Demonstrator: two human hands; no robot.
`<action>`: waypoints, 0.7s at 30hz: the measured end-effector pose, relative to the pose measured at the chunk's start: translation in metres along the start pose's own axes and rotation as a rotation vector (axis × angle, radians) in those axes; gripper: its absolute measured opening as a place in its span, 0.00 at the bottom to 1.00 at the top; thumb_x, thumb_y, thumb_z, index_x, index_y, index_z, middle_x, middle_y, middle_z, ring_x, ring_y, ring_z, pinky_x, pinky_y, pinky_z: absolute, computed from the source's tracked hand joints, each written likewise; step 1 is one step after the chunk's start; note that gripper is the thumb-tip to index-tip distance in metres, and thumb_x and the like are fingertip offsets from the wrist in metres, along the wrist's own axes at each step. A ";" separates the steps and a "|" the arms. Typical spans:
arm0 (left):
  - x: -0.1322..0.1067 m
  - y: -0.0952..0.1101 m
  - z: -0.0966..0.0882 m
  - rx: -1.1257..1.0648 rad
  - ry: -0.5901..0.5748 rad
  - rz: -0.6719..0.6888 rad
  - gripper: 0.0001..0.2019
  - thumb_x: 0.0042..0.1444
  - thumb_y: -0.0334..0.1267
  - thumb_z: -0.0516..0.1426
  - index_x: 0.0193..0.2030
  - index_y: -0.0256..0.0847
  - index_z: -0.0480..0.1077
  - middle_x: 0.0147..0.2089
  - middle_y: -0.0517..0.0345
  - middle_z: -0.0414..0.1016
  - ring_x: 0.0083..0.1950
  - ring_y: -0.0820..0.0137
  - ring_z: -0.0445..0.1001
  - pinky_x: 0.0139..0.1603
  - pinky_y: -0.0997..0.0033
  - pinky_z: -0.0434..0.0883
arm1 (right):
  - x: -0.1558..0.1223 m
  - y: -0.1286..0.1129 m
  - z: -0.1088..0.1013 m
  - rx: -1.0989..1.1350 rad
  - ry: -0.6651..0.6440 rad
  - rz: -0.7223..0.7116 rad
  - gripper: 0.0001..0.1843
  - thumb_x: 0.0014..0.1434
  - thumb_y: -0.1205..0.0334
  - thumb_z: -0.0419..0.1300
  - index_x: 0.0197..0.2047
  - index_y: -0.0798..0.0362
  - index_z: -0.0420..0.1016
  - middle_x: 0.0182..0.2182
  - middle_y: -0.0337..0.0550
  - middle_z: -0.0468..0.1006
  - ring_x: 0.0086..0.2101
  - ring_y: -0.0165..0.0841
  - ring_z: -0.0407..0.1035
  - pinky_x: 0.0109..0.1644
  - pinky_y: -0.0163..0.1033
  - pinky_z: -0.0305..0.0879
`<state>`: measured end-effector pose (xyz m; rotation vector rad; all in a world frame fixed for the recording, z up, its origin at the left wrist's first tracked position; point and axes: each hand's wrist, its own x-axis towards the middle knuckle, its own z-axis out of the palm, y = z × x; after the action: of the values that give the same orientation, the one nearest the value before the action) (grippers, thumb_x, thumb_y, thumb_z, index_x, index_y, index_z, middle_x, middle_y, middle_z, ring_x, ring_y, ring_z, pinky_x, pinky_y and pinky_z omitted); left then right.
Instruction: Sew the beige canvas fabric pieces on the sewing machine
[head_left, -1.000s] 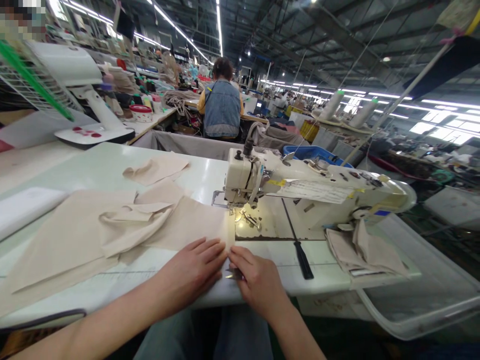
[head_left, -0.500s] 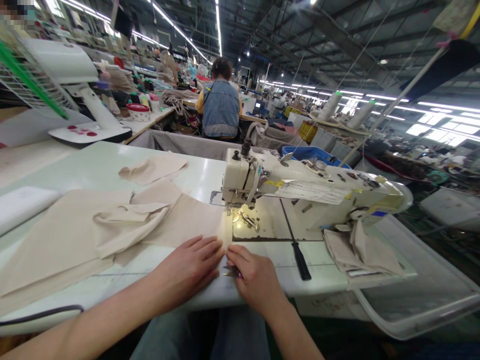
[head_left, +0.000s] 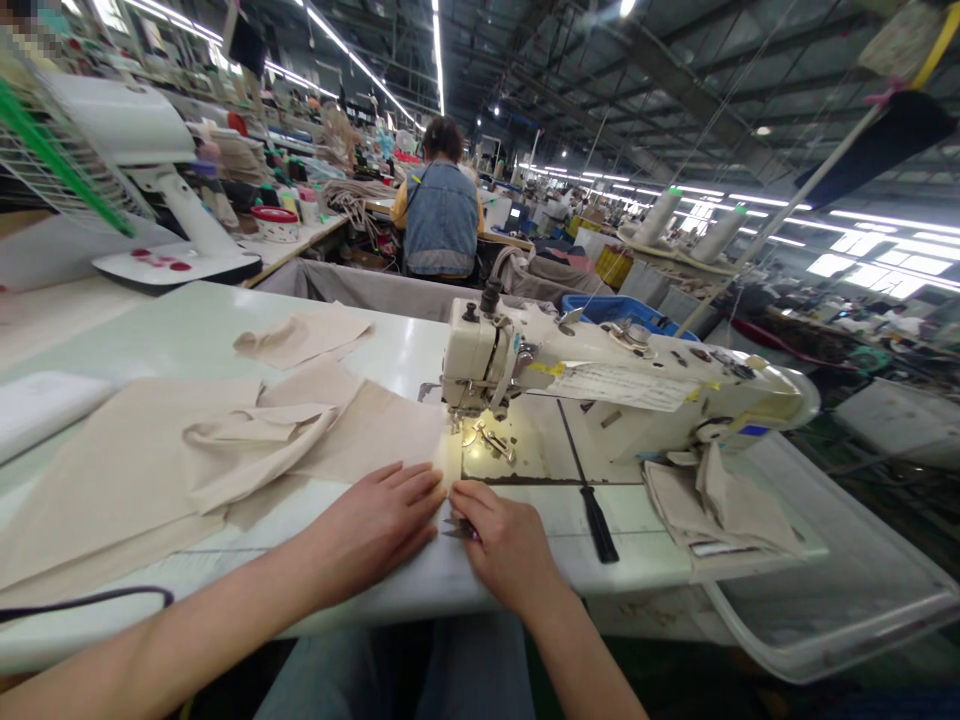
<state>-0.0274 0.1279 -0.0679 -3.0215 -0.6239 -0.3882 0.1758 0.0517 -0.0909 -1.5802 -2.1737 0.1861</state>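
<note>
A beige fabric piece (head_left: 390,430) runs under the presser foot of a white sewing machine (head_left: 480,350), where a lamp lights its edge. My left hand (head_left: 390,515) lies flat on this fabric just in front of the needle area, fingers stretched out. Beside it, my right hand (head_left: 506,535) is closed, with thumb and forefinger pinching the fabric's near right edge. Small pointed metal blades, apparently thread snips (head_left: 456,528), stick out from under the right fingers; their handle is hidden in the palm.
Right of the needle lies a black-handled screwdriver (head_left: 598,520). Folded beige pieces (head_left: 720,510) sit at the table's right end, above a clear plastic bin (head_left: 840,590). More beige fabric (head_left: 135,440) spreads leftward. A white fan (head_left: 127,130) stands at far left; a person (head_left: 441,210) sits ahead.
Both hands have slid slightly forward toward the needle along with the fabric edge. The view has shifted a little; the other things stay where they were.
</note>
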 end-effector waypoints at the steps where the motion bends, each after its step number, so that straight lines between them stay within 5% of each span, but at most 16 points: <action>1: 0.001 -0.001 0.000 0.001 -0.003 -0.001 0.10 0.66 0.35 0.55 0.51 0.39 0.74 0.55 0.45 0.78 0.55 0.56 0.77 0.56 0.53 0.74 | 0.001 0.000 0.000 0.001 0.000 -0.004 0.25 0.59 0.73 0.56 0.58 0.50 0.76 0.59 0.43 0.77 0.49 0.36 0.78 0.51 0.39 0.76; 21: 0.012 -0.011 0.001 -0.010 -0.031 -0.051 0.11 0.64 0.37 0.58 0.52 0.39 0.73 0.55 0.45 0.77 0.55 0.57 0.76 0.56 0.55 0.72 | 0.018 0.011 -0.002 0.001 -0.010 0.007 0.27 0.60 0.74 0.57 0.61 0.49 0.76 0.60 0.43 0.77 0.52 0.35 0.77 0.55 0.39 0.74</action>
<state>-0.0206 0.1428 -0.0662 -3.0317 -0.7051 -0.3481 0.1817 0.0718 -0.0877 -1.5896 -2.1759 0.1974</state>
